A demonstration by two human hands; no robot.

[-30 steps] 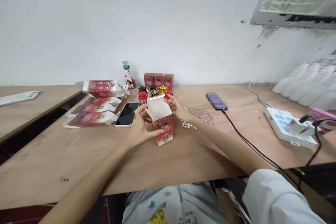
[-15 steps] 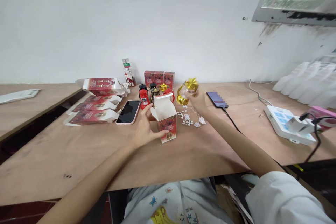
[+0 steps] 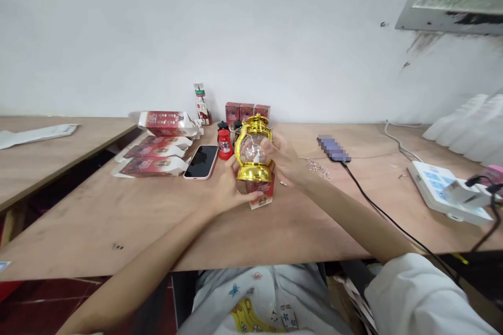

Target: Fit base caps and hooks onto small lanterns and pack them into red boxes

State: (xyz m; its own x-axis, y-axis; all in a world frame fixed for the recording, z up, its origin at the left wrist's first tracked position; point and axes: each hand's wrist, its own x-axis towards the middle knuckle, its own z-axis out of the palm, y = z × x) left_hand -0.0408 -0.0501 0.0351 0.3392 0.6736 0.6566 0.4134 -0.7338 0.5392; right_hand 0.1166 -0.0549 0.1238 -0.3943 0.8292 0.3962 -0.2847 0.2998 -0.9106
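In my right hand (image 3: 286, 159) is a gold toy lantern (image 3: 254, 171) with a clear globe and a small white candle shape inside. It is upright, right over the top of a red printed box (image 3: 267, 196). My left hand (image 3: 230, 188) grips that box low on its left side, thumb across the front. The lantern hides the box's opening, so I cannot tell whether its base is inside. Just behind my left hand stands a small red lantern (image 3: 225, 145), with a black lantern (image 3: 222, 126) behind it.
Flattened red boxes (image 3: 151, 166) lie at the left beside a phone (image 3: 201, 162). Small red boxes (image 3: 232, 112) and a bottle (image 3: 202, 110) stand by the wall. At the right are a second phone (image 3: 334, 149) on a cable, a power strip (image 3: 436, 191) and white plastic pieces (image 3: 456, 120).
My right hand has brought the gold lantern left and toward me, from beside the small white parts to over the box. My left hand keeps its hold on the box. The view has shifted slightly.
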